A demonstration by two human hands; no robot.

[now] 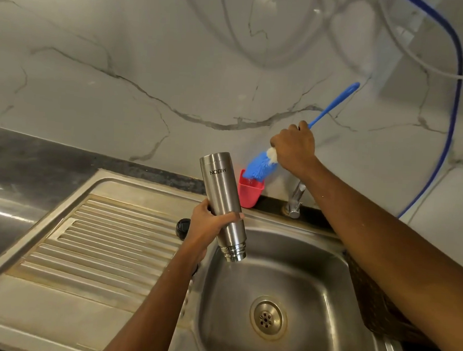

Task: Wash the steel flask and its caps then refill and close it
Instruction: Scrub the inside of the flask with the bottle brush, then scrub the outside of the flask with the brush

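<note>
My left hand (pixel 205 225) grips the steel flask (pixel 222 191) upside down, its open threaded mouth tilted over the sink basin (pixel 314 272). My right hand (pixel 294 149) holds a blue bottle brush (pixel 261 165) by its handle, the bristle head dipping into a pink cup (pixel 248 194) at the back of the sink. A black cap (pixel 182 226) lies on the drainboard just behind my left hand, partly hidden.
The steel tap (pixel 296 199) stands behind the basin under my right forearm. A ribbed drainboard (pixel 106 246) lies to the left, dark counter beyond it. A brown woven basket (pixel 374 300) sits right of the basin. A blue hose (pixel 452 113) hangs on the marble wall.
</note>
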